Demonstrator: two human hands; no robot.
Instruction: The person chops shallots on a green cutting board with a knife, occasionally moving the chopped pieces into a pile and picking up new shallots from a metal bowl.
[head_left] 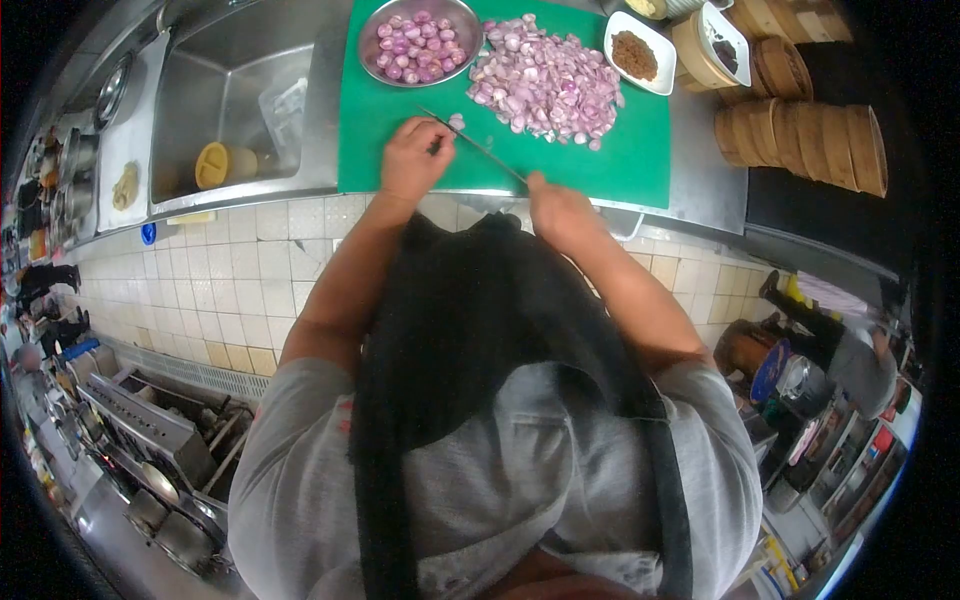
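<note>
My right hand is closed round the handle of a knife, whose thin blade slants up and left across the green cutting board. Close to the blade's far end, my left hand rests on the board with curled fingers; whatever they grip is hidden. A few cut shallot pieces lie beside the blade. Beyond the knife spreads a large heap of sliced shallots. Peeled whole shallots fill a round metal bowl at the board's back left.
A metal sink on the left holds a yellow-lidded container. At the back right stand a white dish of brown crumbly food and a tub. Bamboo steamers are stacked farther right. Another person is at the far right.
</note>
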